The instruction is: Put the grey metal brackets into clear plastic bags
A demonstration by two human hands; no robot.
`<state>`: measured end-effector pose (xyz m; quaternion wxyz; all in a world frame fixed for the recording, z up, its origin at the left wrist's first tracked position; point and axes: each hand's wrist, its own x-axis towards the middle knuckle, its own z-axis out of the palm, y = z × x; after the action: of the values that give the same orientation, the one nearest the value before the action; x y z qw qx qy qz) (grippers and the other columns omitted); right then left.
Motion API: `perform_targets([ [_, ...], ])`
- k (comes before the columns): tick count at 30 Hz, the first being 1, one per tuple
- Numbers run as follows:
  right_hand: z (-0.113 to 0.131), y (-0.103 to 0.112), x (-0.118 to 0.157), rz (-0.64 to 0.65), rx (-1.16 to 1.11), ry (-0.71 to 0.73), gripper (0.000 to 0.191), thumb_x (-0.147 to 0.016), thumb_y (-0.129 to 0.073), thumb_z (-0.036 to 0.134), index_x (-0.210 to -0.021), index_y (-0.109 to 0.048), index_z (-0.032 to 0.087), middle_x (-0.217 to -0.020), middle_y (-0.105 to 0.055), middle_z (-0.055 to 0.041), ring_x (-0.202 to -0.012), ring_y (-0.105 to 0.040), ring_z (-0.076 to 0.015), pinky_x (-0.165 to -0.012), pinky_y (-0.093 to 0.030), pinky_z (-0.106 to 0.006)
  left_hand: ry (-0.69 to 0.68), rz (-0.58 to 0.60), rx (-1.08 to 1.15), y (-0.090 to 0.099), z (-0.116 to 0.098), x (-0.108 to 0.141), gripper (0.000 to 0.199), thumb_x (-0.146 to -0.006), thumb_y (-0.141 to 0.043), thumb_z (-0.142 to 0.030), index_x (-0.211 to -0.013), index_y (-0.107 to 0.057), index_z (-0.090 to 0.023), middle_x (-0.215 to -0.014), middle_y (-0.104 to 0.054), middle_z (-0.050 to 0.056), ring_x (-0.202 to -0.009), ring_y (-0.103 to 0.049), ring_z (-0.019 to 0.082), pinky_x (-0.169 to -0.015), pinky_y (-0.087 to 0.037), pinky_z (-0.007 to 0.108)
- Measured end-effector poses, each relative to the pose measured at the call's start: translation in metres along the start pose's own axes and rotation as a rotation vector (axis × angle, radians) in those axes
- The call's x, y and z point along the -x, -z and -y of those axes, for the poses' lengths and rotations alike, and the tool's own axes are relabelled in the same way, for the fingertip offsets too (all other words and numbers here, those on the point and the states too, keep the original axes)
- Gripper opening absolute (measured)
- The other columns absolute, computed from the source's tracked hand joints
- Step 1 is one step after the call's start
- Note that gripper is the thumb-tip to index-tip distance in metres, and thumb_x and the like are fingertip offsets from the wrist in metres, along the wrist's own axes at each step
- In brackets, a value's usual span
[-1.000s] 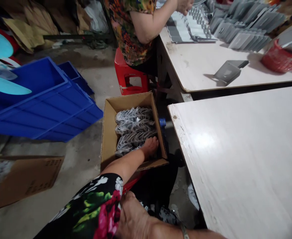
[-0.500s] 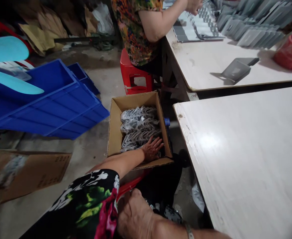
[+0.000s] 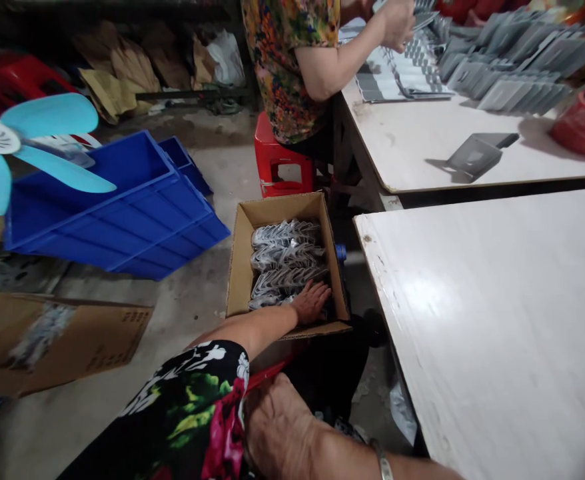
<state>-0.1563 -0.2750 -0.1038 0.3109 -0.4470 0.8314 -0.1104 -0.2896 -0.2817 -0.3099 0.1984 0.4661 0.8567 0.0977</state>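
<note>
An open cardboard box [image 3: 238, 267] stands in the middle, packed with rows of grey angled pieces [image 3: 287, 255] that look wrapped in clear plastic. My left hand [image 3: 312, 302] reaches in at the near right corner. It lies with its fingers stretched out over the nearest pieces; nothing shows in its grasp. At the bottom of the view, beside the floral sleeve, is my right hand [image 3: 275, 420], below the box and close to a red edge [image 3: 270, 375]. Its fingers are bent away and hidden, so whether it holds anything does not show.
To the right are a white table [image 3: 492, 307] and a second table with stacked grey pieces [image 3: 517, 87], where another person [image 3: 292, 67] sits on a red stool [image 3: 280, 157]. On the left are a blue crate [image 3: 117, 213], a turquoise fan [image 3: 47, 143] and a cardboard carton [image 3: 97, 340].
The view has turned a little left, bringing more of the fan in. My left hand stays in the box's near right corner, its fingers slightly closer together. The other person's hands have shifted.
</note>
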Motion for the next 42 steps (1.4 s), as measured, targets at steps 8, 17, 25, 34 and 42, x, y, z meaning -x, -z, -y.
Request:
perform_targets([
  [8,0.001,-0.009,-0.004,-0.015,0.021,0.011,0.010,-0.070,-0.063,0.016,-0.079,-0.067,0.015,-0.091,-0.067,-0.0137,-0.093,-0.058,-0.0313,-0.074,-0.045,-0.054,-0.005,0.007,-0.024,0.001,-0.008,-0.007,0.078,-0.074,-0.057,-0.047,-0.135,-0.030,-0.005,-0.139,-0.034,0.023,-0.133,-0.021,0.033,-0.108,-0.008,0.053],
  [17,0.004,0.003,0.006,-0.106,0.098,-0.012,0.017,-0.075,-0.055,0.017,-0.083,-0.065,0.005,-0.077,-0.065,-0.0168,-0.073,-0.061,-0.0287,-0.057,-0.048,-0.044,-0.144,0.058,-0.052,0.048,0.039,0.040,0.092,-0.066,-0.062,-0.051,-0.138,-0.024,-0.009,-0.147,-0.020,0.017,-0.136,-0.008,0.034,-0.107,0.005,0.054],
  [25,0.003,0.000,0.003,-0.067,0.089,-0.036,0.019,-0.075,-0.056,0.019,-0.085,-0.065,0.005,-0.077,-0.065,-0.0163,-0.067,-0.060,-0.0263,-0.054,-0.047,-0.040,-0.275,0.031,-0.128,0.034,0.026,0.028,0.073,-0.074,-0.055,-0.048,-0.136,-0.031,-0.019,-0.146,-0.027,0.009,-0.136,-0.012,0.030,-0.107,-0.003,0.056],
  [34,0.000,0.002,0.005,-0.053,-0.001,-0.029,0.016,-0.075,-0.056,0.018,-0.084,-0.065,0.008,-0.078,-0.065,-0.0135,-0.072,-0.061,-0.0273,-0.058,-0.049,-0.042,-0.378,-0.022,-0.193,0.003,0.013,-0.001,0.028,-0.083,-0.049,-0.032,-0.102,-0.063,-0.017,-0.124,-0.053,0.011,-0.127,-0.033,0.028,-0.095,-0.033,0.043],
  [42,-0.005,0.010,0.003,0.059,-0.044,-0.048,0.019,-0.076,-0.058,0.020,-0.090,-0.066,0.009,-0.084,-0.065,-0.0140,-0.077,-0.061,-0.0266,-0.057,-0.050,-0.039,-0.407,0.022,-0.221,-0.002,0.016,-0.005,0.009,-0.072,-0.059,-0.018,-0.076,-0.067,-0.021,-0.106,-0.063,0.006,-0.125,-0.034,0.028,-0.091,-0.036,0.040],
])
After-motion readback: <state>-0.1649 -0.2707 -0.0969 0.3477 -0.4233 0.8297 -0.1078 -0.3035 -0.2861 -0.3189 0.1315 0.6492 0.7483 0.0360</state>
